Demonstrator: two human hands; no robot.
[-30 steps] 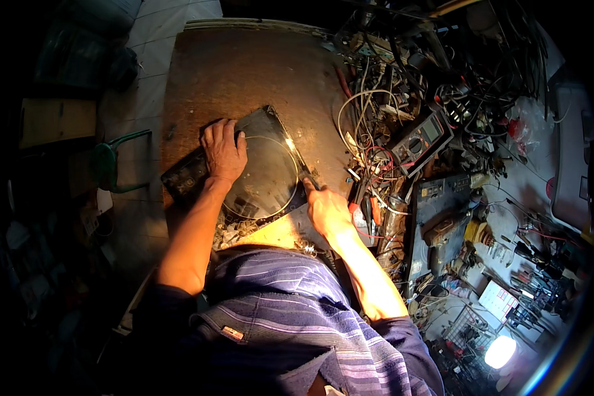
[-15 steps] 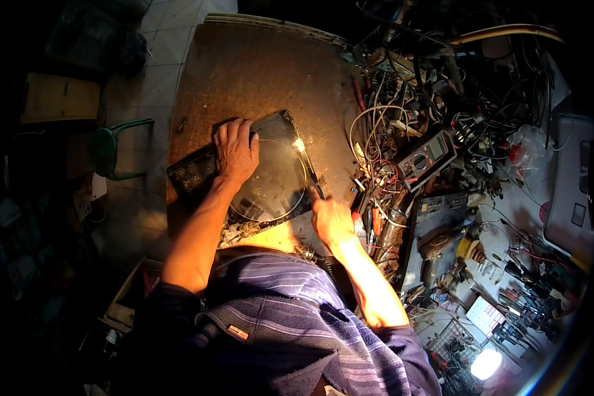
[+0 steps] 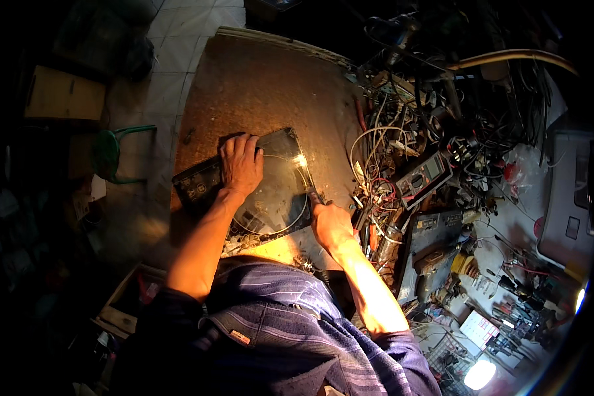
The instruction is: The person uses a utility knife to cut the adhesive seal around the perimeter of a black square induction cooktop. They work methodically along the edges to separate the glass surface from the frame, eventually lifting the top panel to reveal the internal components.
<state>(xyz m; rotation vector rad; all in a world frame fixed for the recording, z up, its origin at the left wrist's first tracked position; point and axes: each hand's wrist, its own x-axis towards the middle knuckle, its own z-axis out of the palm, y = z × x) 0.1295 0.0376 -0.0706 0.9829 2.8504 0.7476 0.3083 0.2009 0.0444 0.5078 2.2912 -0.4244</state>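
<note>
A flat dark panel with a pale ring, looking like an induction cooker (image 3: 277,181), lies tilted across my front on the brown tabletop (image 3: 277,79). My left hand (image 3: 242,166) rests on its far side, the fingers bent together over the far edge, gripping it. At the panel's right edge, my right hand (image 3: 331,223) is closed around a slim dark tool (image 3: 313,195). The tool's tip touches or nearly touches that edge; its kind is hard to make out. A bright spot of light falls on the panel's upper right.
Tangled cables (image 3: 383,138) and a multimeter (image 3: 424,177) crowd the right side. Nearer stands a dark flat case (image 3: 429,244). A lit lamp (image 3: 480,375) glows at the lower right. To the left are a green stool (image 3: 109,155) and a wooden box (image 3: 122,310).
The whole view has shifted slightly, putting things lower in the picture. Both hands keep their places on the panel; the tool in my right hand sits at a slightly different angle.
</note>
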